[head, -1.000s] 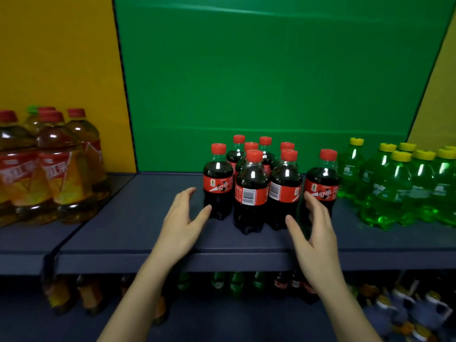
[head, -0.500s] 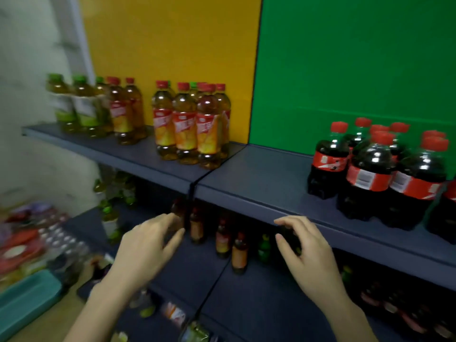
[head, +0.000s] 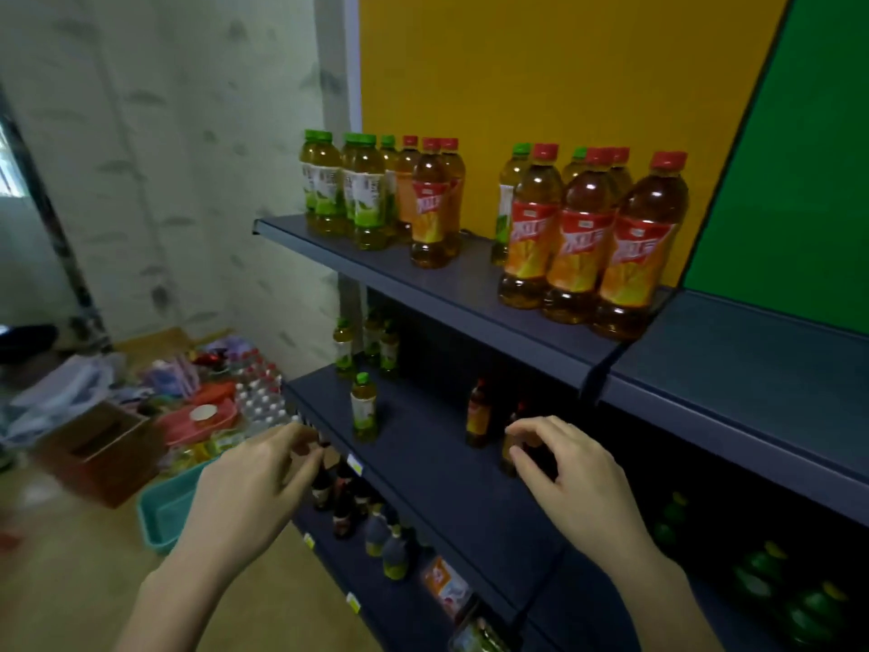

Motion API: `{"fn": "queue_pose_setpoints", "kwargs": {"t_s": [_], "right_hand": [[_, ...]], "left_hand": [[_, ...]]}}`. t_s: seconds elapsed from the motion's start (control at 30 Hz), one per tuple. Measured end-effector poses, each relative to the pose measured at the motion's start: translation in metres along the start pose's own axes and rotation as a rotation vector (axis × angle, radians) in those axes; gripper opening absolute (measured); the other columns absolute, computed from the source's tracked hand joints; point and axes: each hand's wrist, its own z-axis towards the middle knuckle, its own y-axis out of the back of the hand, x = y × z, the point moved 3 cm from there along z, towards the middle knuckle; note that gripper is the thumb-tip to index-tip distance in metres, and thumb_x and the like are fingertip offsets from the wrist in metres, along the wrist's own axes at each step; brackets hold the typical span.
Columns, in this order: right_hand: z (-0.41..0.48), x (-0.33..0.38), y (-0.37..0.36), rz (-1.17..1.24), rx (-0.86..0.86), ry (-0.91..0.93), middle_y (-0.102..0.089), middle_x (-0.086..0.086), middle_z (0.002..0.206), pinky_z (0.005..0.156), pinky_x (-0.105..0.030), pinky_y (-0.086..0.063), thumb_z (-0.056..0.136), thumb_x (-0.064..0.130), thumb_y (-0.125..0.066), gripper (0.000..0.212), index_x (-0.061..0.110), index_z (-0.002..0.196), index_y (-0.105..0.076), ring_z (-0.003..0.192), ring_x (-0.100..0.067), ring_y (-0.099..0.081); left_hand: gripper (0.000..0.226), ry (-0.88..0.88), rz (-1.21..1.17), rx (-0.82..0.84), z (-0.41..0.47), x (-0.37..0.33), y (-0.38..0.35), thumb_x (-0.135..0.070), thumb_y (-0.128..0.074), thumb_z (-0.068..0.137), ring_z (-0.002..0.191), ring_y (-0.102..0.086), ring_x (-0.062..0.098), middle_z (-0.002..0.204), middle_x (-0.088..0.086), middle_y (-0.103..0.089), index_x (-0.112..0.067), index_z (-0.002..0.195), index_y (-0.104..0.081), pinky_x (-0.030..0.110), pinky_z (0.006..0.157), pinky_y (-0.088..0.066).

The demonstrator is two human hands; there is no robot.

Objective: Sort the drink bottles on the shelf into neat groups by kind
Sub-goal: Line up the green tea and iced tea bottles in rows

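On the top shelf stand tea bottles in two clusters. The left cluster mixes green-capped green-label bottles with red-capped orange-label ones. The right cluster is mostly red-capped orange-label bottles, with green-capped ones behind them. My left hand and my right hand hover in front of the lower shelf, fingers loosely curled, holding nothing. Both are well below the top-shelf bottles.
The second shelf carries a lone green-label bottle, more green-label bottles behind it and a few dark bottles. Lower shelves hold small bottles. On the floor at left lie a cardboard box, a teal bin and packed water bottles.
My view has swung left from the cola and green soda bottles to the tea section. Both hands have dropped away from the cola group and now hang lower, empty.
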Motion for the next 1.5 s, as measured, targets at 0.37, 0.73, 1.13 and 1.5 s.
{"fn": "queue_pose_setpoints", "kwargs": {"t_s": [0.37, 0.73, 1.13, 1.5], "right_hand": [[0.109, 0.068, -0.049, -0.076, -0.142, -0.051, -0.056, 0.021, 0.105, 0.078, -0.028, -0.048, 0.09, 0.036, -0.051, 0.022, 0.033, 0.111, -0.057, 0.101, -0.002, -0.052], [0.186, 0.051, -0.058, -0.113, -0.265, -0.168, -0.054, 0.021, 0.107, 0.086, -0.021, -0.04, 0.091, 0.031, -0.053, 0.025, 0.029, 0.115, -0.057, 0.103, 0.002, -0.049], [0.283, 0.017, -0.063, -0.123, -0.374, -0.243, -0.039, 0.015, 0.134, 0.097, -0.017, -0.027, 0.095, 0.025, -0.045, 0.042, 0.025, 0.136, -0.036, 0.126, -0.003, -0.035], [0.344, -0.009, -0.055, 0.064, -0.693, -0.452, -0.02, -0.003, 0.152, 0.104, -0.014, -0.013, 0.095, 0.011, -0.044, 0.057, 0.012, 0.145, -0.016, 0.139, -0.013, -0.019]], "left_hand": [[0.042, -0.251, 0.033, -0.111, 0.119, 0.093, 0.013, -0.049, -0.036, 0.083, 0.067, -0.068, 0.019, 0.079, -0.002, -0.07, -0.018, 0.088, -0.065, 0.028, 0.047, -0.05], [0.036, -0.314, -0.189, -0.063, 0.23, 0.117, -0.035, -0.058, -0.036, 0.081, 0.068, -0.063, 0.007, 0.077, -0.018, -0.062, -0.034, 0.089, -0.061, 0.028, 0.051, -0.051], [0.011, -0.533, -0.711, 0.025, 0.339, 0.039, -0.075, -0.043, -0.055, 0.081, 0.079, -0.06, -0.003, 0.076, -0.022, -0.062, -0.036, 0.089, -0.058, 0.004, 0.065, -0.043], [0.064, -0.555, -1.013, 0.376, 0.418, -0.076, -0.138, -0.023, -0.056, 0.091, 0.13, -0.035, 0.012, 0.144, 0.004, -0.031, -0.012, 0.143, -0.021, 0.028, 0.109, -0.032]]}}
